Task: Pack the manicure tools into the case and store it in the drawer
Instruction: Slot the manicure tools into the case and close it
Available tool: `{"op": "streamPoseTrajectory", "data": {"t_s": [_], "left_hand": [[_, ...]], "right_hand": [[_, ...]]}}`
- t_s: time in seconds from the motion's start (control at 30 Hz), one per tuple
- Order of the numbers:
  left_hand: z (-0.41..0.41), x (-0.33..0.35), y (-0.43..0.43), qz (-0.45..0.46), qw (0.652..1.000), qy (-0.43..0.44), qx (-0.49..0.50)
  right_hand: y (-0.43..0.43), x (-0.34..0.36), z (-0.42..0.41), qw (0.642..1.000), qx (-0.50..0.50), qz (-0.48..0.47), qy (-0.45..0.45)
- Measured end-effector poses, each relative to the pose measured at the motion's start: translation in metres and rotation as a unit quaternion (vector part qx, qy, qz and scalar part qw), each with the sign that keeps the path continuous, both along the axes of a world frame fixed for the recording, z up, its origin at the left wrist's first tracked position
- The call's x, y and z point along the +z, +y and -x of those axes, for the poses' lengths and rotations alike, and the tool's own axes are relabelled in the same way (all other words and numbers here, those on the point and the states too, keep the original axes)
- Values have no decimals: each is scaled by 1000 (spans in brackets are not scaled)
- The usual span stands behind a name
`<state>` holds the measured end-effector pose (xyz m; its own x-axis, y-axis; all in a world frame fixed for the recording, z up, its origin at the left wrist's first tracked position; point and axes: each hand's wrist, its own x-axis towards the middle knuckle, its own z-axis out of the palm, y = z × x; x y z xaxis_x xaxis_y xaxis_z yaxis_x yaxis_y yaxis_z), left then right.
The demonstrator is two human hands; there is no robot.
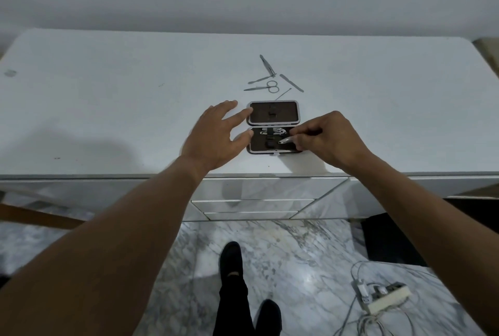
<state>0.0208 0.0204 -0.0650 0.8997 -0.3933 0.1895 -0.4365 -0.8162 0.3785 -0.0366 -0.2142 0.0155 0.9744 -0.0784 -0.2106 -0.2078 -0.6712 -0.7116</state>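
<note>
A small manicure case (272, 113) lies flat and spread apart on the white dresser top, dark lining up. One shiny clipper (272, 132) sits strapped in the near half. My right hand (324, 138) pinches a second silver clipper (286, 142) over the near half's right side. My left hand (216, 136) rests with fingers spread, fingertips touching the case's left edge. Behind the case lie loose tools: tweezers (267, 66), scissors (263, 87), a nail file (291, 83), a pusher (259, 80) and a thin pick (283, 93).
The white dresser (108, 106) stands against a grey wall. Its closed mirrored drawers (251, 204) face me below the front edge. On the marble floor are my feet and, at the right, a power strip (383, 299) with tangled cables.
</note>
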Motion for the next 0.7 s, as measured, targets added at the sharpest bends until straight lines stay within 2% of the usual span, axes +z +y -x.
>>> {"op": "streamPoseTrajectory", "data": {"t_s": [0.17,0.33,0.53,0.7], "left_hand": [[0,1,1,-4,1000,0,-1],[0,1,1,-12,1000,0,-2],[-1,1,1,-9,1000,2,-2],[-1,0,0,-11,1000,-1,-2]], "right_hand": [[3,4,1,982,106,149,-52],[2,0,-3,953,192,215,-91],[6,-7,-6,947,214,220,-93],[13,-6,-6,969,161,160,-93]]}}
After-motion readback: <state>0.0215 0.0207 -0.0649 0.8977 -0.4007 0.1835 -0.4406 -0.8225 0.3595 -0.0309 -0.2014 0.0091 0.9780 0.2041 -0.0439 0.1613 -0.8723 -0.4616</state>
